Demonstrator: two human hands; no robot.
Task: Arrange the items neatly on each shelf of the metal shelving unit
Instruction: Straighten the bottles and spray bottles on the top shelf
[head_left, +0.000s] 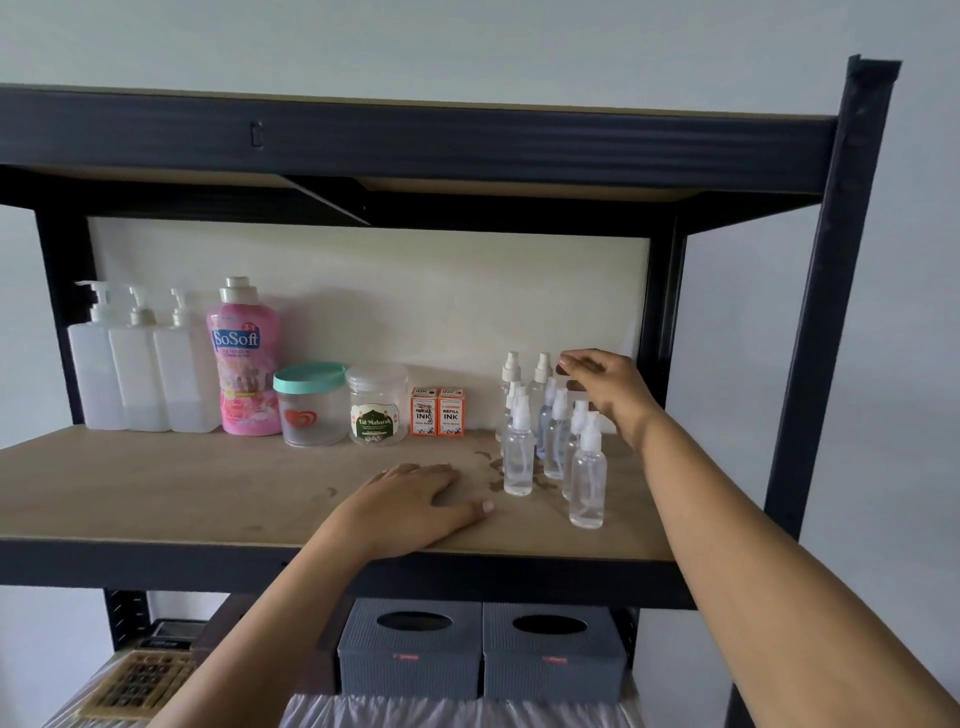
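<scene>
Left to right on the wooden shelf (156, 483) of the black metal shelving unit (826, 312):

Back left: three white pump bottles (140, 364) in a tight row, touching. Pink softener bottle (244, 358) just beside them. Then a clear jar with teal lid (310, 402), a clear jar with a green label (377, 404), and two orange ink boxes (438, 410) side by side, all upright along the back.

Left hand (415, 501): palm down, flat on the shelf near the front edge, fingers straight and loosely together, thumb out toward the right. Holds nothing. Forearm comes up from below across the front rail.

Small spray bottles (550, 431): clear, white tops, clustered upright on the right part of the shelf in rough rows front to back. Nearest one (588, 478) stands just right of the left thumb, apart from it.

Right hand (602, 387): reaching in over the cluster at the back right, wrist bent down, fingers curled with tips close together near the top of a rear bottle. Cannot tell whether they pinch a cap or only hover; the bottle under them is hidden.

Shelf below: calculator (140, 680) at left, two grey tissue boxes (483, 649) side by side at centre.
</scene>
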